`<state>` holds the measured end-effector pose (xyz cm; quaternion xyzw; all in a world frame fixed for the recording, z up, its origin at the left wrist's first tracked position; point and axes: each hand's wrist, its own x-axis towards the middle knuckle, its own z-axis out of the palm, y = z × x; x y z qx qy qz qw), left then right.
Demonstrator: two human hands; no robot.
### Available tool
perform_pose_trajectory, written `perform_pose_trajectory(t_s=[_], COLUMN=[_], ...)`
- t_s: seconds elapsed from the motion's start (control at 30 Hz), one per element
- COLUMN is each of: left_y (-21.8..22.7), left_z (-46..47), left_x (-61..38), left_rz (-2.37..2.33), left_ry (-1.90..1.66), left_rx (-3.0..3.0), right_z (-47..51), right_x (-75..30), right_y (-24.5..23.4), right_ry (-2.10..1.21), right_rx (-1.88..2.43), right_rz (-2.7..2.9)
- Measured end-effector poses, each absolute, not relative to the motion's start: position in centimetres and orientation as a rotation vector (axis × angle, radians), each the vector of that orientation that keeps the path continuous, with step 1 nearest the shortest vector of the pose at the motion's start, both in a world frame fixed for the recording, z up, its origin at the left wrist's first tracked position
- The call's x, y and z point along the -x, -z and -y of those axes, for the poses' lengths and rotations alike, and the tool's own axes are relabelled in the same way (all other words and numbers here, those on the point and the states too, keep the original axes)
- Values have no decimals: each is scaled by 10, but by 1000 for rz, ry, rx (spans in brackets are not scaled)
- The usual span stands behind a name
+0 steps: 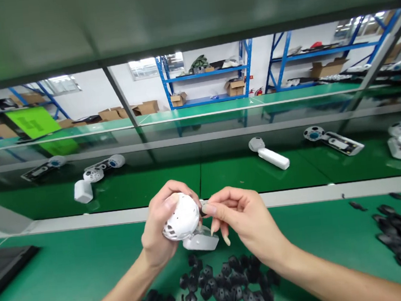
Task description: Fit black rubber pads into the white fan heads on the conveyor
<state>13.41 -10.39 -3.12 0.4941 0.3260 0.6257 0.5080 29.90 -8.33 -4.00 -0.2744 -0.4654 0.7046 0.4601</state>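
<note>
Your left hand (158, 225) is wrapped around a white holed ball (183, 217), held above the table's far edge, with its stubby white block (201, 240) pointing down and right, so the long axis runs diagonally. Your right hand (244, 217) pinches at the ball's side; what's in there is too small to tell. Black parts (213, 281) lie piled just below on the green table (56, 273), and white units (272, 158) sit on the bench (260, 178) beyond.

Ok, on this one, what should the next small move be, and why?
Probably press the small dark piece pinched by the right hand onto the white ball: the piece appears to sit right at the ball's edge, and the left hand already grips the ball firmly.
</note>
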Motion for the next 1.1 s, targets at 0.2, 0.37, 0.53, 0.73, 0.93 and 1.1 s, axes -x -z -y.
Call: perform_pose_trajectory(t_s=[0.2, 0.37, 0.53, 0.73, 0.93, 1.1], left_y=[28, 28, 28, 24, 31, 37], left_z=[105, 104, 108, 109, 109, 110], left_x=[-134, -131, -130, -132, -132, -132], left_rz=[-752, -780, -823, -796, -706, -695], left_ry=[-1454, -1412, -1346, -1275, -1241, -1264], left_rx=[-1302, -1369, -1414, -1451, -1480, -1476], right_z=[93, 95, 94, 93, 92, 96], right_x=[-298, -305, -308, -311, -319, -320], right_y=[43, 38, 27, 17, 15, 24], right_ry=[-1607, -1625, -1783, -1899, -1952, -1883], right_rx=[668, 708, 706, 772, 800, 735], right_rz=[1209, 1317, 1233, 1232, 1299, 1421])
